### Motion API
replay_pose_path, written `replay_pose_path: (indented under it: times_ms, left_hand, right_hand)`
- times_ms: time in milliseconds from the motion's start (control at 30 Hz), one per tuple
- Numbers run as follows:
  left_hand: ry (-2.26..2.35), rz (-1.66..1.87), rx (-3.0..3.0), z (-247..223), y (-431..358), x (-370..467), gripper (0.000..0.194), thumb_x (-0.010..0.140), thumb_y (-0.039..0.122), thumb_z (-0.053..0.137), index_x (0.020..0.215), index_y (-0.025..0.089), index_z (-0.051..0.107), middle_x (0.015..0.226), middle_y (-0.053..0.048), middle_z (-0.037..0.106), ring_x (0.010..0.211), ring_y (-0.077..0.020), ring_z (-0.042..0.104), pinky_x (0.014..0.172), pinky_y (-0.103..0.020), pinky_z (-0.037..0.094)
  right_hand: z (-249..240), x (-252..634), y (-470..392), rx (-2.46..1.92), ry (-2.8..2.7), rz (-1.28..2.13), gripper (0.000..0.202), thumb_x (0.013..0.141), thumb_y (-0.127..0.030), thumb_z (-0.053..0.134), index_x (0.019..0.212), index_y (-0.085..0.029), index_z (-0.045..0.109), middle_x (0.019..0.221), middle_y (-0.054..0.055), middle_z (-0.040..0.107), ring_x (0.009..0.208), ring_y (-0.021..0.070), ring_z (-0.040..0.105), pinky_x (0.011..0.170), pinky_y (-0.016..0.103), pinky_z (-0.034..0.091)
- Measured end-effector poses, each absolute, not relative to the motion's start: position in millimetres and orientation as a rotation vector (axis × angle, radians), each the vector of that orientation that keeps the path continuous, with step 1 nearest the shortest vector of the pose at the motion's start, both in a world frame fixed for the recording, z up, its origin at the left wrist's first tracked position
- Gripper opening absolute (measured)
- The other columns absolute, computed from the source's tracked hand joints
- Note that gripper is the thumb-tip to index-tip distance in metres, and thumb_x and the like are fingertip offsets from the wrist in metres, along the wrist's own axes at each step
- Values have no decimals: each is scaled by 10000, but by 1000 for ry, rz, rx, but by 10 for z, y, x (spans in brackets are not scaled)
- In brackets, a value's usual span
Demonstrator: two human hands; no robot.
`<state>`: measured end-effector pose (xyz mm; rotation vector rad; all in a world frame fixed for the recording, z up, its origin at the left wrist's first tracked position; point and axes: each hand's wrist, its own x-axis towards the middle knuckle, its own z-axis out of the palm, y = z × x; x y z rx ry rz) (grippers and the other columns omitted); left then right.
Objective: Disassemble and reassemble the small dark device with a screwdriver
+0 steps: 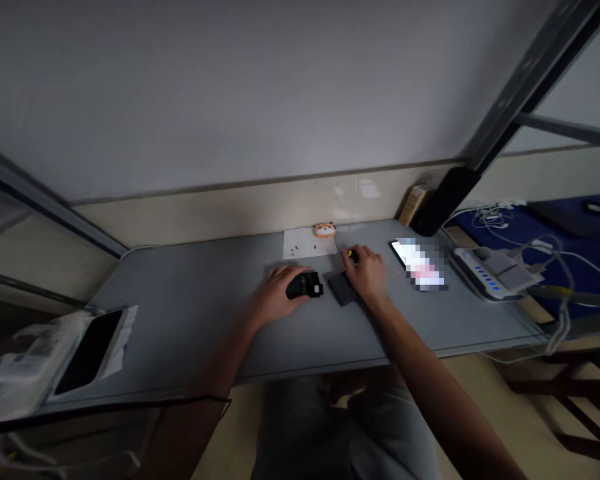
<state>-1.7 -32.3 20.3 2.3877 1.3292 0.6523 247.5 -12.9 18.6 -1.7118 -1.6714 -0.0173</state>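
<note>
My left hand (276, 295) is wrapped round a small black device (311, 285) with green circuit board showing, resting at the middle of the grey table. My right hand (367, 272) is closed, with a small black-and-yellow tool handle (353, 255) showing at its fingertips; the tool's kind does not show. Under and beside that hand lies a flat dark grey rectangular piece (341, 291). Beyond both hands, a white sheet of paper (303, 242) carries several tiny dark bits that look like screws. A small orange-and-white animal-shaped object (325, 231) sits at the paper's back corner.
A lit phone (420, 265) lies to the right, near a power strip (490, 277) with plugs and cables. A black cylinder (447, 200) leans by the wall. At the left edge rests a dark-screened tablet-like device (91, 350) beside plastic wrapping (35, 357). Metal frame posts stand at both sides.
</note>
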Motion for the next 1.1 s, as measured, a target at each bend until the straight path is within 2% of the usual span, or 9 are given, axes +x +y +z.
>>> replay_pose_path:
  times_ms: [100, 267, 433, 533, 733, 900, 1000, 1100]
  left_hand:
    - [1363, 657, 2402, 197, -347, 86, 626, 878, 298, 812, 1454, 262, 569, 1403, -103, 666, 1371, -306, 556, 1174, -477, 415]
    - [1355, 656, 2332, 153, -303, 167, 658, 850, 309, 846, 1448, 293, 571, 1367, -67, 714, 1341, -302, 599, 1204, -499, 358]
    - [1341, 815, 2235, 154, -215, 175, 740, 747, 288, 931, 1410, 308, 604, 1236, -51, 770, 1267, -309, 656, 1166, -492, 402]
    - [1297, 910, 2265, 153, -206, 146, 715, 720, 306, 952, 1365, 304, 642, 1219, -65, 772, 1223, -312, 681, 1138, -494, 445]
    - [1223, 986, 2343, 86, -300, 105, 570, 778, 327, 910, 1296, 292, 674, 1222, -71, 772, 1145, -286, 715, 1078, -468, 497]
    - [990, 1040, 2617, 94, -440, 157, 473, 884, 399, 821, 1308, 259, 666, 1230, -89, 763, 1152, -259, 704, 1069, -430, 470]
    - [777, 899, 2855, 93, -541, 150, 436, 961, 493, 716, 1329, 263, 674, 1220, -82, 769, 1144, -241, 694, 1089, -414, 432]
    - [742, 707, 2990, 55, -606, 128, 472, 976, 568, 668, 1343, 273, 678, 1206, -64, 779, 1141, -239, 672, 1105, -419, 404]
  right_hand:
    - [166, 2383, -153, -1679, -1538, -89, 336, 1032, -469, 501, 899, -222, 685, 878, 112, 734, 853, 269, 671, 806, 373, 409]
    - [187, 2328, -176, -1496, -1481, -155, 309, 1035, -411, 481, 838, -235, 641, 791, 66, 699, 789, 228, 642, 771, 351, 412]
    - [323, 2501, -233, -1280, -1736, -68, 230, 997, -334, 528, 830, -230, 648, 774, 47, 674, 762, 213, 612, 776, 361, 415]
    - [374, 2655, -333, -1234, -1932, -25, 167, 974, -297, 554, 920, -226, 695, 881, 67, 705, 851, 231, 633, 813, 374, 420]
    - [246, 2750, -466, -1258, -2173, -18, 180, 890, -219, 624, 1026, -221, 742, 1005, 86, 723, 917, 239, 659, 840, 371, 440]
    - [151, 2658, -416, -1467, -2028, -89, 153, 961, -283, 599, 987, -217, 735, 975, 96, 714, 914, 249, 670, 846, 379, 455]
    - [123, 2632, -394, -1529, -1964, -117, 194, 995, -352, 585, 974, -224, 730, 962, 102, 707, 912, 262, 664, 840, 391, 459]
    - [124, 2635, -401, -1498, -1941, -99, 195, 1000, -349, 578, 971, -232, 731, 951, 93, 716, 907, 255, 667, 832, 385, 458]
